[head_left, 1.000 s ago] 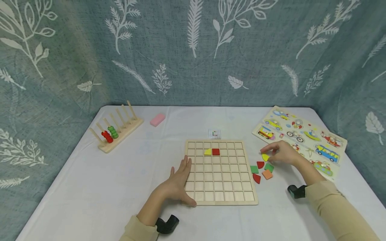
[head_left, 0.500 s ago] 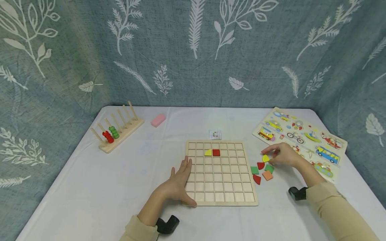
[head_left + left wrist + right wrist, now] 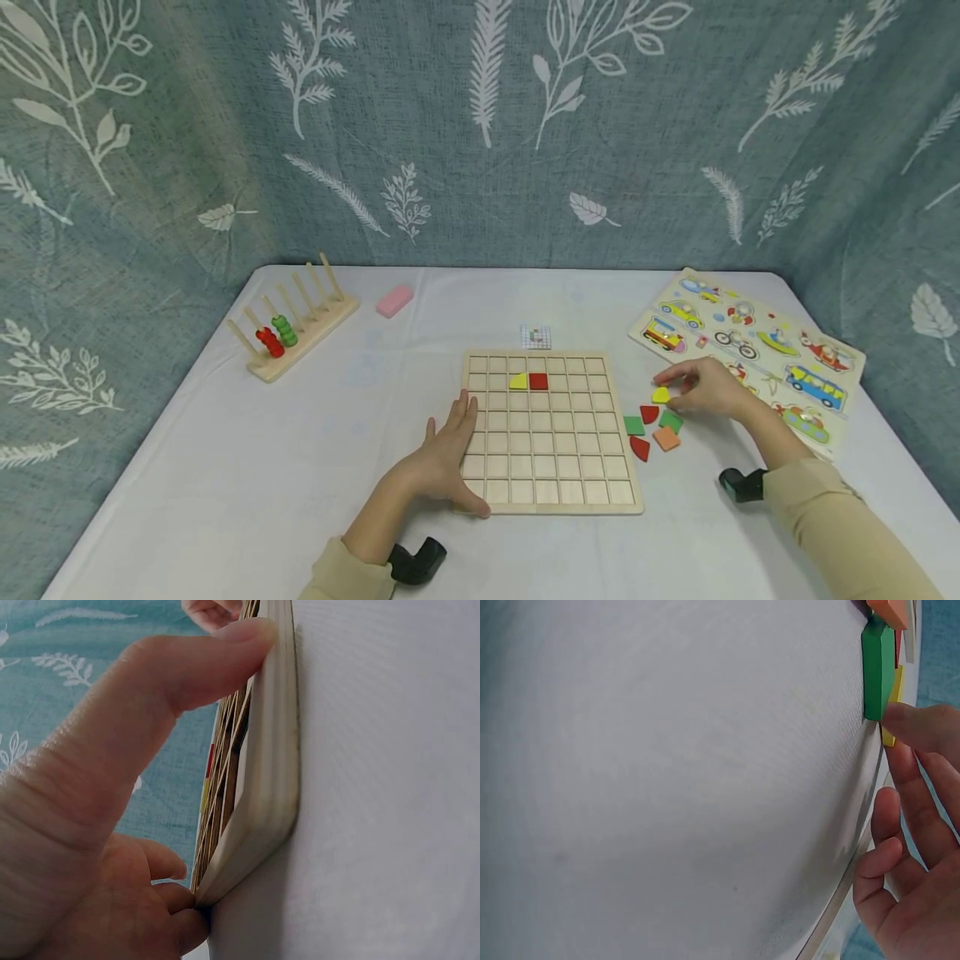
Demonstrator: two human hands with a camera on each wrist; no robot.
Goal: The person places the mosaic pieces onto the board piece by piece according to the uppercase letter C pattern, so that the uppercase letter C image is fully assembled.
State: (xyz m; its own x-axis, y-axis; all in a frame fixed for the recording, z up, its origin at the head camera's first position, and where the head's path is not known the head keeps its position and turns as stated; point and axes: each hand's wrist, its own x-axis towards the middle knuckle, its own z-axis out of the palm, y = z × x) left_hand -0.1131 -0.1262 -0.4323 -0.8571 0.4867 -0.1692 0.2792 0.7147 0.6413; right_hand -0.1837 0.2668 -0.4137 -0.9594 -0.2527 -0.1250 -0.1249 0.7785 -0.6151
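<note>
My left hand [image 3: 437, 462] rests at the near left corner of a wooden grid board [image 3: 545, 508]. Its fingers stretch along the left edge, and the thumb presses on the near rim, as the left wrist view shows. A yellow piece [image 3: 518, 382] and a red square [image 3: 538, 381] sit side by side in the grid's second row. Right of the board, my right hand [image 3: 708, 387] pinches a yellow quarter-circle tile [image 3: 661, 395] between thumb and fingers. Close below it lie a green tile [image 3: 671, 422], a red quarter-circle [image 3: 649, 414] and an orange square [image 3: 666, 438].
Another green square [image 3: 633, 426] and red quarter-circle [image 3: 640, 449] lie by the board's right edge. A small printed grid card [image 3: 536, 337] is behind the board. Around stand a picture puzzle [image 3: 765, 330], a pink block [image 3: 394, 300] and a peg stand [image 3: 303, 337] with beads.
The yellow tile has turned in my right fingers, its rounded side coming upward from below. My left hand keeps its place on the board.
</note>
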